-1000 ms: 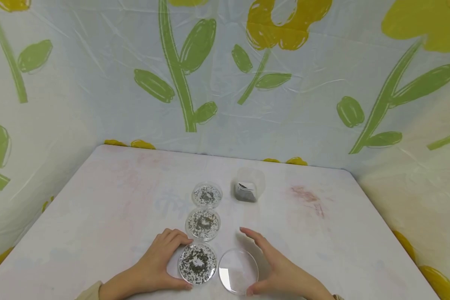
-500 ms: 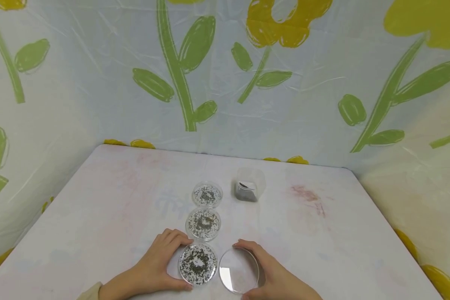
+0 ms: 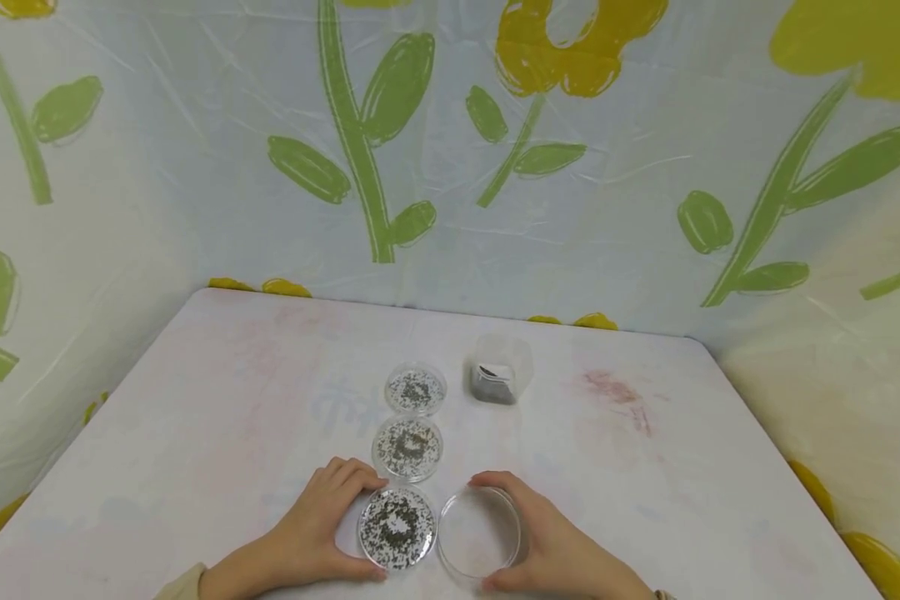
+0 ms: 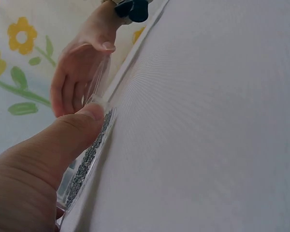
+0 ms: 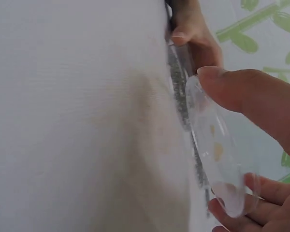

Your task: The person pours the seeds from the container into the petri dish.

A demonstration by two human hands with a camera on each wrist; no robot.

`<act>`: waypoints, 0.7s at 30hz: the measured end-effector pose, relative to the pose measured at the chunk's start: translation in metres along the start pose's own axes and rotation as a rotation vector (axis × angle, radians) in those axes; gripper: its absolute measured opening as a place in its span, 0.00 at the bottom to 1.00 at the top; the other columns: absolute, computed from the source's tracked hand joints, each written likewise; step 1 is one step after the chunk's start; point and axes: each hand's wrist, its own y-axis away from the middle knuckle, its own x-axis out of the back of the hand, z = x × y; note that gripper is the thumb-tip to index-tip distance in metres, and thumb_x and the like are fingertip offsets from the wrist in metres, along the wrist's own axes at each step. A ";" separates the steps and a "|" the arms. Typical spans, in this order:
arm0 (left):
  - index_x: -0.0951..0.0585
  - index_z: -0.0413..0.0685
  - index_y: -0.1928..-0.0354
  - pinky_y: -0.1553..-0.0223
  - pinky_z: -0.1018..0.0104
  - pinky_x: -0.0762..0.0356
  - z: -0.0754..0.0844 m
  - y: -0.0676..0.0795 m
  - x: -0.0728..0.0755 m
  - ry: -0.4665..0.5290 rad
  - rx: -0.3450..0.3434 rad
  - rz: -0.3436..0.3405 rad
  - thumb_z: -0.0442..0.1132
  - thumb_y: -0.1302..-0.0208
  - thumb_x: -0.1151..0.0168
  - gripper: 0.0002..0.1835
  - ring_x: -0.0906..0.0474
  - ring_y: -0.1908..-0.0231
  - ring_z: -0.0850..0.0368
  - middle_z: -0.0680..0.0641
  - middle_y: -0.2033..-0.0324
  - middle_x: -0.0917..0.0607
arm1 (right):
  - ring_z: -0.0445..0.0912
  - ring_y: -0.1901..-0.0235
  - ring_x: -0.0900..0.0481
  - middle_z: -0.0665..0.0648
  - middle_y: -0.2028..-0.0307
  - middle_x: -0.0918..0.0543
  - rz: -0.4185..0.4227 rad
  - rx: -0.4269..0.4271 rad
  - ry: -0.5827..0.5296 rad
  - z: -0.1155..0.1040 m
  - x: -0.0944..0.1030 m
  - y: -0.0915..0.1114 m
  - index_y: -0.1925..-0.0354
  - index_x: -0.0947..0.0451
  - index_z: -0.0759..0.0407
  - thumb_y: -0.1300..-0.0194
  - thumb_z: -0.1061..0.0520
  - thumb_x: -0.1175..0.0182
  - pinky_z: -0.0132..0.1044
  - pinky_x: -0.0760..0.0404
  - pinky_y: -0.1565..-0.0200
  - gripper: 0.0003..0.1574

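Note:
My left hand (image 3: 318, 521) holds the nearest petri dish (image 3: 397, 527) by its rim, thumb at the near side and fingers at the far side. Dark grains lie scattered over its white bottom. Just to the right, my right hand (image 3: 551, 537) grips an empty clear petri dish lid (image 3: 480, 533) between thumb and fingers. In the right wrist view the lid (image 5: 217, 150) is off the table and tilted. From the left wrist, my thumb (image 4: 89, 116) shows on the dish's edge, with a layer of grains (image 4: 89, 157) inside.
Two more petri dishes with dark grains, a middle one (image 3: 407, 448) and a far one (image 3: 416, 389), continue the row away from me. A translucent tub (image 3: 498, 371) with dark grains stands at the back right. Flower-printed cloth (image 3: 450, 208) hangs behind the white table (image 3: 270, 392).
My right hand has closed from a wide spread onto the clear lid's rim. The lid has since risen slightly and changed its tilt. My left hand and its dish have stayed put.

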 end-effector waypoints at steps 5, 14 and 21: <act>0.25 0.55 0.42 0.48 0.60 0.34 0.001 0.000 0.001 0.001 -0.002 0.001 0.71 0.62 0.24 0.46 0.36 0.48 0.66 0.63 0.47 0.26 | 0.45 0.41 0.27 0.45 0.37 0.28 0.070 0.108 0.038 -0.007 0.006 -0.008 0.30 0.40 0.42 0.57 0.46 0.19 0.40 0.27 0.41 0.60; 0.25 0.55 0.42 0.49 0.61 0.34 0.000 0.000 0.001 -0.007 -0.021 0.015 0.70 0.62 0.24 0.46 0.35 0.49 0.66 0.62 0.47 0.26 | 0.45 0.37 0.30 0.49 0.36 0.28 0.089 0.189 -0.001 -0.016 0.007 -0.018 0.29 0.41 0.44 0.54 0.47 0.20 0.40 0.31 0.37 0.59; 0.25 0.55 0.43 0.49 0.61 0.34 0.001 0.001 0.001 -0.015 -0.022 0.015 0.71 0.62 0.24 0.46 0.35 0.49 0.65 0.62 0.48 0.26 | 0.44 0.36 0.30 0.45 0.37 0.28 0.090 0.203 0.000 -0.026 0.005 -0.028 0.30 0.40 0.44 0.54 0.47 0.20 0.42 0.31 0.36 0.58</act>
